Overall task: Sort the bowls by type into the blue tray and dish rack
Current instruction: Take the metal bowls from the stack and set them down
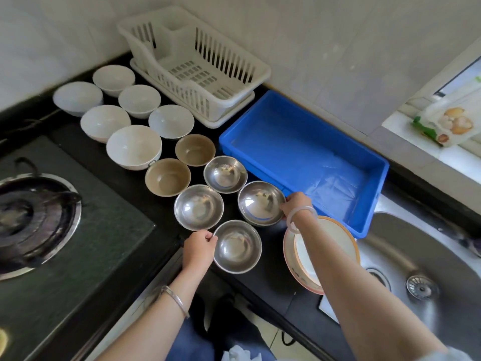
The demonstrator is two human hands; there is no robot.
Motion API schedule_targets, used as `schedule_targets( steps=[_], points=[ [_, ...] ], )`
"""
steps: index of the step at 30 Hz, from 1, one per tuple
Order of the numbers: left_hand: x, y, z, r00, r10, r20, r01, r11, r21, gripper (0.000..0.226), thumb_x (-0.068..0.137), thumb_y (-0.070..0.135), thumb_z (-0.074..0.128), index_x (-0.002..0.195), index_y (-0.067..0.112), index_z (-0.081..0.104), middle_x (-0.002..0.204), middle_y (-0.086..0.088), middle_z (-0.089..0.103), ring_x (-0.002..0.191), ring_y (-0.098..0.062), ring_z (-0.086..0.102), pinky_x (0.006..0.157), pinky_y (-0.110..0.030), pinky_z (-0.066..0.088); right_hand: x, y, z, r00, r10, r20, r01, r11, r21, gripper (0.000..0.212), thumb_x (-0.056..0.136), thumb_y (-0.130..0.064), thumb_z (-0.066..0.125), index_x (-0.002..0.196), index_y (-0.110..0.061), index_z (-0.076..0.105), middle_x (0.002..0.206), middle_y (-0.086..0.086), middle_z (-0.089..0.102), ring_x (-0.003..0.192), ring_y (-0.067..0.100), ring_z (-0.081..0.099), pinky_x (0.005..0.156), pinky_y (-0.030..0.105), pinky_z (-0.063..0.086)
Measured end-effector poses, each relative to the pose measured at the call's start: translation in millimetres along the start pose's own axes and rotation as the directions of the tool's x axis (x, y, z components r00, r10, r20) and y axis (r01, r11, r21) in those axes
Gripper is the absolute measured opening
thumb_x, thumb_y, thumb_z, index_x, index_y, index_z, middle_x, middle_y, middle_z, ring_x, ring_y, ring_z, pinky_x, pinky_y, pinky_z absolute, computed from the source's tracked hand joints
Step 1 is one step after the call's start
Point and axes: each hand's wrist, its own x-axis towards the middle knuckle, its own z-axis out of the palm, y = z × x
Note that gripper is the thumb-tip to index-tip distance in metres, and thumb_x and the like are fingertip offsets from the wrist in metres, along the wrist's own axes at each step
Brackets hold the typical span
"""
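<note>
The left hand (199, 250) is pinching the near steel bowl (238, 247); the right hand (296, 204) is gripping the right steel bowl (260, 204).

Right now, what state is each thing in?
Left hand: grips nearest steel bowl.
Right hand: grips right steel bowl.
Blue tray: no bowls inside.
Dish rack: no bowls inside.
White bowls: upright on counter.
Brown bowls: upright on counter.
Other steel bowls: upright, untouched.

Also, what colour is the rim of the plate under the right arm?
The plate rim is pale orange; best in the head view.
</note>
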Motion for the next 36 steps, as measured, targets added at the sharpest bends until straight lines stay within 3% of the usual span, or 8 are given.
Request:
schedule_targets(
  steps=[6, 9, 11, 16, 21, 27, 32, 36],
  points=[
    [3, -2, 3, 0.999, -0.049, 0.020, 0.050, 0.998, -0.045, 0.032, 0.086, 0.016, 0.054, 0.056, 0.007, 0.052, 0.055, -0.008, 0.054, 0.058, -0.028, 0.060, 0.068, -0.047, 0.059, 7, 0, 1, 1.000, 0.016, -0.015, -0.017, 0.998, -0.053, 0.015, 0.086, -0.006, 0.047, 0.085, -0.004, 0.062, 0.082, 0.013, 0.061, 0.073, 0.029, 0.053, 0.062, 0.029, 0.040],
    [4, -1, 4, 0.998, -0.064, 0.026, 0.067, 0.993, -0.101, 0.025, 0.087, 0.016, 0.054, 0.070, -0.001, 0.061, 0.073, -0.021, 0.066, 0.071, -0.033, 0.067, 0.069, -0.049, 0.058, 8, 0, 2, 1.000, 0.006, -0.008, -0.007, 0.992, -0.130, 0.011, 0.087, -0.006, 0.048, 0.081, -0.006, 0.057, 0.079, 0.012, 0.057, 0.071, 0.029, 0.050, 0.060, 0.029, 0.038],
    [3, 0, 5, 0.997, -0.075, 0.023, 0.077, 0.989, -0.128, 0.021, 0.087, 0.015, 0.054, 0.073, 0.004, 0.064, 0.084, -0.022, 0.069, 0.077, -0.033, 0.068, 0.071, -0.049, 0.058, 10, 0, 1, 1.000, 0.005, -0.007, -0.006, 0.989, -0.151, 0.013, 0.088, -0.005, 0.046, 0.081, -0.005, 0.057, 0.079, 0.011, 0.055, 0.071, 0.028, 0.049, 0.060, 0.028, 0.037],
    [2, 3, 5, 0.996, -0.085, 0.007, 0.085, 0.986, -0.144, 0.020, 0.088, 0.013, 0.051, 0.073, 0.007, 0.063, 0.087, -0.022, 0.068, 0.078, -0.033, 0.067, 0.074, -0.049, 0.058, 9, -2, -2, 0.999, -0.013, 0.029, 0.020, 0.967, -0.256, 0.021, 0.090, -0.006, 0.043, 0.091, -0.004, 0.064, 0.071, 0.008, 0.052, 0.056, 0.021, 0.045, 0.042, 0.025, 0.027],
    [0, 4, 3, 0.994, -0.109, -0.019, 0.105, 0.982, -0.159, 0.028, 0.088, 0.013, 0.051, 0.061, 0.014, 0.057, 0.076, -0.013, 0.066, 0.069, -0.027, 0.064, 0.075, -0.048, 0.058, 10, -1, -1, 0.999, 0.009, 0.033, -0.005, 0.990, -0.141, 0.015, 0.089, -0.006, 0.043, 0.081, -0.005, 0.055, 0.078, 0.011, 0.056, 0.061, 0.023, 0.049, 0.042, 0.025, 0.028],
    [-2, 6, 0, 0.992, -0.118, -0.054, 0.104, 0.971, -0.213, 0.028, 0.089, 0.014, 0.054, 0.063, 0.024, 0.059, 0.071, 0.003, 0.062, 0.064, -0.015, 0.059, 0.075, -0.047, 0.058, 7, -3, -1, 0.999, 0.033, 0.033, -0.033, 0.999, 0.001, 0.022, 0.089, -0.012, 0.042, 0.068, -0.009, 0.048, 0.062, 0.005, 0.046, 0.053, 0.017, 0.040, 0.044, 0.026, 0.026],
    [-3, 8, -2, 0.991, -0.126, -0.048, 0.112, 0.969, -0.219, 0.029, 0.086, 0.012, 0.052, 0.059, 0.020, 0.057, 0.070, -0.005, 0.060, 0.066, -0.023, 0.057, 0.079, -0.048, 0.056, 3, -4, -3, 0.999, 0.024, 0.028, -0.025, 0.999, 0.020, 0.016, 0.089, -0.013, 0.042, 0.077, -0.007, 0.051, 0.063, 0.005, 0.046, 0.053, 0.017, 0.040, 0.045, 0.026, 0.026],
    [-4, 11, -11, 0.999, -0.050, 0.013, 0.051, 0.995, -0.090, 0.020, 0.085, 0.012, 0.048, 0.067, 0.016, 0.055, 0.074, -0.010, 0.057, 0.071, -0.022, 0.052, 0.080, -0.047, 0.053, -7, -2, -8, 1.000, 0.003, -0.004, -0.002, 0.999, 0.048, 0.018, 0.090, -0.015, 0.041, 0.077, -0.007, 0.052, 0.069, 0.007, 0.049, 0.061, 0.024, 0.048, 0.048, 0.024, 0.028]
  ],
)
